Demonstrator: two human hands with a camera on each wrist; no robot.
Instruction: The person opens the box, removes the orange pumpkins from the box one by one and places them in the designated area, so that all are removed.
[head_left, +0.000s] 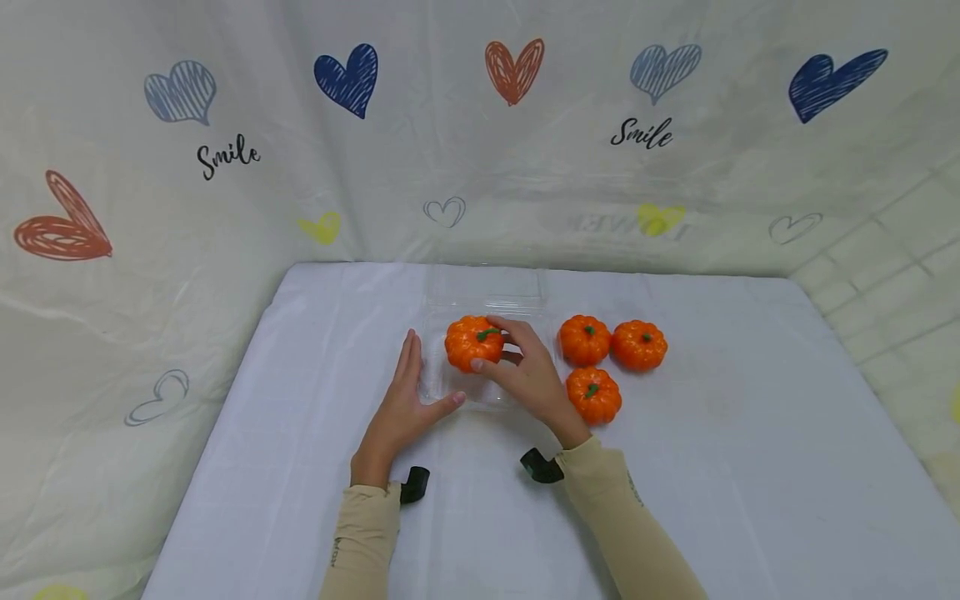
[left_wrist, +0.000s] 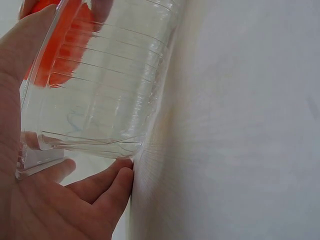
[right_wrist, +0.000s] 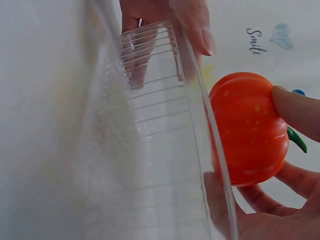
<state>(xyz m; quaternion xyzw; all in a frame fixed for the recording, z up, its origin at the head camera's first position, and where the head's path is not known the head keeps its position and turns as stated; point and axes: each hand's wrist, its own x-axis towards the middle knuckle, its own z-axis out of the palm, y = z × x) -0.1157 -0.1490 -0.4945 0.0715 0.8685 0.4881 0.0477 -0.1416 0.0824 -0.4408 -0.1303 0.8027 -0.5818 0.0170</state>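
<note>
My right hand (head_left: pixel 531 377) pinches a small orange toy pumpkin (head_left: pixel 467 343) with a green stem, thumb on the near side and fingers on the far side. In the right wrist view the pumpkin (right_wrist: pixel 247 130) appears at the rim of a clear plastic clamshell box (right_wrist: pixel 150 150), whose lid lies back behind it in the head view. Straight fingers of my left hand (head_left: pixel 401 414) lie along the box's left side, the thumb reaching across its front corner. From the left wrist, fingertips (left_wrist: pixel 122 180) touch the lower wall of the box (left_wrist: pixel 105 110).
Three more toy pumpkins stand right of the box: one at the back (head_left: pixel 585 342), one beside it (head_left: pixel 640 346) and one nearer (head_left: pixel 593 397). A white cloth (head_left: pixel 750 467) covers the table. Behind hangs a white curtain (head_left: pixel 420 142) with hearts printed on it.
</note>
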